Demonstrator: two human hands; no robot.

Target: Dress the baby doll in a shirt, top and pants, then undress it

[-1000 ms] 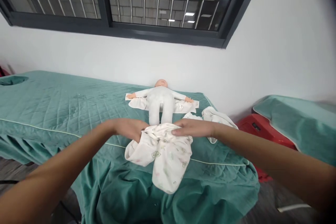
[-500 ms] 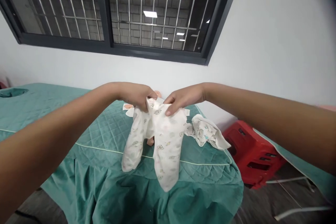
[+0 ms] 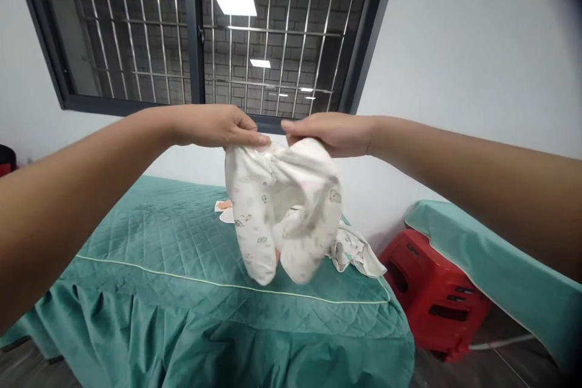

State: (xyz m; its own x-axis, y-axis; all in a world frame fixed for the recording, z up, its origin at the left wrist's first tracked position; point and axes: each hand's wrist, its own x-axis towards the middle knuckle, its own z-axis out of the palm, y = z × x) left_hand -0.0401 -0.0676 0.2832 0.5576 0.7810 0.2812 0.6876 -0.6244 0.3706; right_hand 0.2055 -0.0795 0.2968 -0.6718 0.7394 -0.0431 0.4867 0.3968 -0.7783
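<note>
White baby pants [image 3: 259, 218] with small printed figures hang in the air above the green bed, gripped at the waist by both hands. My left hand [image 3: 222, 126] pinches the waistband's left side, thumb on top. At the other side, my right hand [image 3: 325, 132] has its fingers inside or behind the cloth, with the thumb stretched along the top. The two legs of the pants dangle and look slightly blurred. Behind them, part of a doll's outfit with a skin-coloured hand [image 3: 224, 205] shows; the pants hide most of it. A crumpled printed cloth [image 3: 357, 250] lies to the right.
A green quilted cover [image 3: 173, 242] drapes over the bed to the floor. Red plastic stools [image 3: 436, 297] stand right of it, beside another green-covered bed [image 3: 500, 260]. A barred window [image 3: 273, 30] is in the white wall [image 3: 459, 54] ahead.
Both hands have lifted the pants up from the bed. The legs have swung and bunched, and the waist is spread wider. The view has tilted up and shifted slightly.
</note>
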